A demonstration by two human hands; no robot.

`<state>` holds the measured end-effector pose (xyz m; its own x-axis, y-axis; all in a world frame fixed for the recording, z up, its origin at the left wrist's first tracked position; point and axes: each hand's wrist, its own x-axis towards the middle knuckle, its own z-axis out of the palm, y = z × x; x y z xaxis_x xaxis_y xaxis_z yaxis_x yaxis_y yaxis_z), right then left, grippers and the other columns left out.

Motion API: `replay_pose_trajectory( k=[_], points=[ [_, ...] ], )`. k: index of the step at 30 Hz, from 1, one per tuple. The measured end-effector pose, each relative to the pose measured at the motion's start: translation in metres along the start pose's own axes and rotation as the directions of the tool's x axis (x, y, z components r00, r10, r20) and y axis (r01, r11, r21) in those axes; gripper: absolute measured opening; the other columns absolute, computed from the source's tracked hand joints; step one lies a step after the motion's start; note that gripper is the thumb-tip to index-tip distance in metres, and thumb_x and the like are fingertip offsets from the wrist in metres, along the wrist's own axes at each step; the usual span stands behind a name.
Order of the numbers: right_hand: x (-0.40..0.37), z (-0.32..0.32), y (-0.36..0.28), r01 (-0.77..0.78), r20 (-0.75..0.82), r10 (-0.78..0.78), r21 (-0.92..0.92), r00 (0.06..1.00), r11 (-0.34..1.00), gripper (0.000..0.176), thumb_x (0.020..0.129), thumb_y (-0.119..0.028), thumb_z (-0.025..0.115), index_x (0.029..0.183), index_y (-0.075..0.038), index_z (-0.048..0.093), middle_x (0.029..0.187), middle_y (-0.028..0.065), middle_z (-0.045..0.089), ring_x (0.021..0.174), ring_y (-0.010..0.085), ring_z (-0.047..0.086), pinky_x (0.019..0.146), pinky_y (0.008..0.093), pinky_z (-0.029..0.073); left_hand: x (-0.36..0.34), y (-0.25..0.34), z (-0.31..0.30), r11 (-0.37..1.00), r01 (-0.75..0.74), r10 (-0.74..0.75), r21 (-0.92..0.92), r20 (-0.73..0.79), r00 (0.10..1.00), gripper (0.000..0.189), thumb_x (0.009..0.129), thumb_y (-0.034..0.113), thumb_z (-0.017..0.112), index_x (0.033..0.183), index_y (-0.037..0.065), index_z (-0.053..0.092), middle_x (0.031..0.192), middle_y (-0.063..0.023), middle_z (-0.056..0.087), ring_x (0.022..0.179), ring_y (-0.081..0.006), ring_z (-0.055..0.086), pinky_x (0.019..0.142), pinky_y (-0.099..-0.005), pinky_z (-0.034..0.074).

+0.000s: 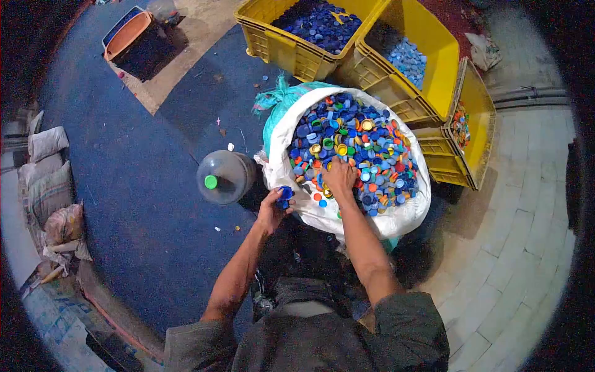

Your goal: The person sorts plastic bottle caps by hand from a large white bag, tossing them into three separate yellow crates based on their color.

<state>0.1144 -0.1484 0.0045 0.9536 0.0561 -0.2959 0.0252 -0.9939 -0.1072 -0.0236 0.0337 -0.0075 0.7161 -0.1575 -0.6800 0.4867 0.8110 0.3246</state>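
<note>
A large white sack (396,226), rolled open at the rim, stands in front of me full of plastic bottle caps (378,149) in blue, orange, yellow, green and other colours. My left hand (273,212) is at the sack's near left rim, its fingers closed around blue bottle caps (285,194). Over the caps inside the sack, my right hand (339,180) reaches down with bent fingers. Its fingertips are partly hidden among the caps, so whether it grips one cannot be made out.
Behind the sack are yellow crates (297,59) holding sorted caps, dark blue in one and light blue in another. A clear plastic jug (226,177) with a green cap stands left of the sack. An orange tub (128,36) is at the far left; filled bags (48,144) line the left side.
</note>
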Motion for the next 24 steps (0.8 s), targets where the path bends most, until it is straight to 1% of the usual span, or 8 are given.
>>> replay_pose_trajectory(
  k=[4,8,11,14,17,20,23,24],
  points=[
    [0.004,0.010,0.002,-0.040,0.037,0.040,-0.004,0.999,0.999,0.046,0.070,-0.037,0.070,0.104,-0.008,0.058,0.099,0.0153,0.064,0.095,0.0306,0.060,0.081,0.0464,0.042,-0.006,0.004,0.001,0.999,0.002,-0.002,-0.033,-0.024,1.000,0.028,0.086,0.028,0.053,0.107,0.010,0.049,0.096,-0.0056,0.057,0.082,-0.0187,0.057,0.067,-0.0319,0.045],
    [0.007,-0.003,0.000,-0.217,0.161,0.198,0.109,0.967,0.970,0.049,0.069,-0.037,0.070,0.110,-0.013,0.059,0.102,0.0143,0.064,0.099,0.0294,0.059,0.087,0.0450,0.040,-0.014,0.012,0.014,1.000,0.015,-0.016,-0.025,-0.057,0.998,0.027,0.086,0.026,0.054,0.106,0.010,0.049,0.096,-0.0056,0.057,0.082,-0.0179,0.057,0.067,-0.0317,0.045],
    [0.006,-0.007,-0.004,-0.212,0.142,0.199,0.083,0.970,0.974,0.047,0.069,-0.037,0.070,0.109,-0.015,0.060,0.101,0.0133,0.064,0.100,0.0288,0.059,0.087,0.0453,0.040,-0.011,0.012,0.014,1.000,0.011,-0.011,0.000,-0.073,0.997,0.026,0.086,0.026,0.054,0.106,0.010,0.049,0.096,-0.0054,0.056,0.081,-0.0175,0.057,0.067,-0.0317,0.045],
    [0.004,-0.012,-0.004,-0.211,0.159,0.190,0.128,0.969,0.969,0.045,0.068,-0.038,0.069,0.107,-0.016,0.061,0.100,0.0131,0.064,0.101,0.0279,0.058,0.088,0.0464,0.038,-0.008,0.010,0.010,1.000,-0.018,0.018,-0.024,0.000,1.000,0.027,0.086,0.027,0.054,0.106,0.010,0.049,0.096,-0.0052,0.057,0.081,-0.0172,0.057,0.067,-0.0314,0.046],
    [0.002,-0.015,-0.002,-0.161,0.105,0.143,0.194,0.984,0.968,0.033,0.069,-0.030,0.068,0.094,-0.009,0.066,0.091,0.0157,0.065,0.089,0.0307,0.062,0.075,0.0414,0.047,-0.007,0.008,0.007,1.000,-0.028,0.028,-0.011,0.019,0.999,0.027,0.086,0.028,0.054,0.106,0.010,0.050,0.097,-0.0048,0.057,0.082,-0.0171,0.057,0.066,-0.0307,0.047],
    [0.007,0.012,0.014,-0.097,-0.006,0.104,0.299,0.995,0.949,0.031,0.069,-0.030,0.069,0.090,-0.007,0.067,0.089,0.0164,0.065,0.086,0.0305,0.063,0.074,0.0379,0.048,-0.002,0.001,-0.003,0.999,-0.010,0.010,-0.031,0.011,1.000,0.029,0.086,0.029,0.054,0.107,0.010,0.050,0.097,-0.0049,0.057,0.082,-0.0172,0.057,0.066,-0.0308,0.047],
    [0.001,0.006,0.019,-0.056,-0.074,0.092,0.391,0.993,0.919,0.035,0.072,-0.037,0.069,0.090,-0.007,0.067,0.074,0.0113,0.065,0.074,0.0268,0.063,0.063,0.0316,0.047,-0.007,0.002,0.002,1.000,-0.012,0.012,0.013,0.000,1.000,0.031,0.085,0.031,0.054,0.108,0.010,0.050,0.098,-0.0050,0.058,0.083,-0.0176,0.057,0.067,-0.0315,0.047],
    [0.000,0.004,0.022,-0.072,-0.041,0.104,0.473,0.994,0.878,0.033,0.074,-0.035,0.068,0.090,-0.007,0.067,0.068,0.0084,0.060,0.069,0.0225,0.059,0.060,0.0301,0.045,-0.008,0.003,0.006,1.000,-0.005,0.006,0.018,-0.020,1.000,0.031,0.085,0.032,0.054,0.108,0.010,0.050,0.098,-0.0052,0.058,0.083,-0.0179,0.057,0.067,-0.0318,0.047]
  ],
)
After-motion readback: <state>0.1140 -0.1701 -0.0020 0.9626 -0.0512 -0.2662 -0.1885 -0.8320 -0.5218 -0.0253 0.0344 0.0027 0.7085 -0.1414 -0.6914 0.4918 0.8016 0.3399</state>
